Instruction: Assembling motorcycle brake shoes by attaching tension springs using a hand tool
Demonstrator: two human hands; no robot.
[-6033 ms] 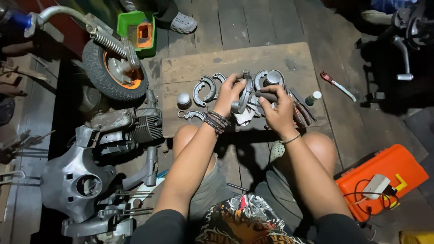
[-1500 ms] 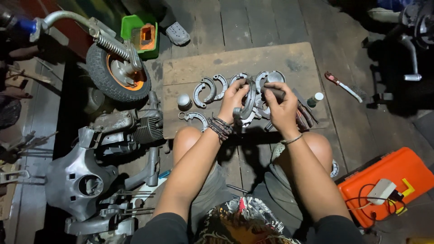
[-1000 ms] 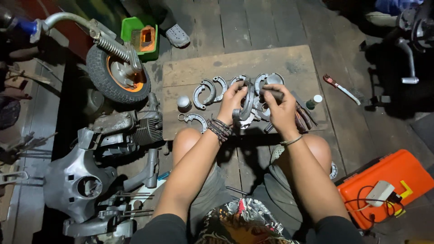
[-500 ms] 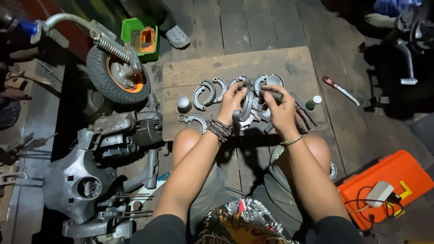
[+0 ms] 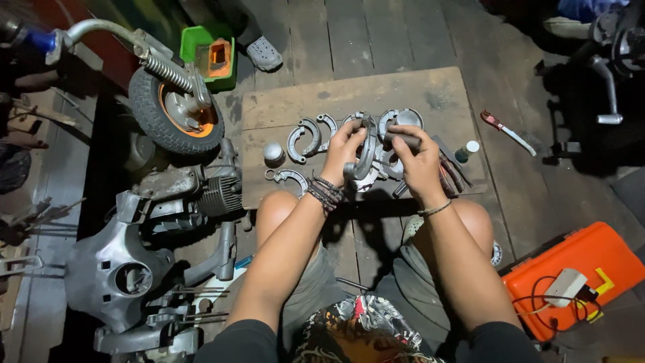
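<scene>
Head view: left hand [image 5: 344, 142] pinched curved brake shoe [image 5: 367, 151] upright; right hand [image 5: 415, 158] at 3 o'clock gripped dark tool [image 5: 402, 139] against it, steadied above wooden board [image 5: 349, 97].

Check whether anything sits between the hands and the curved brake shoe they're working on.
Nothing visible does. The left hand already grips the curved brake shoe, and the right hand meets it from the other side, holding a dark tool against it. The other brake shoes lie apart on the wooden board.
</scene>
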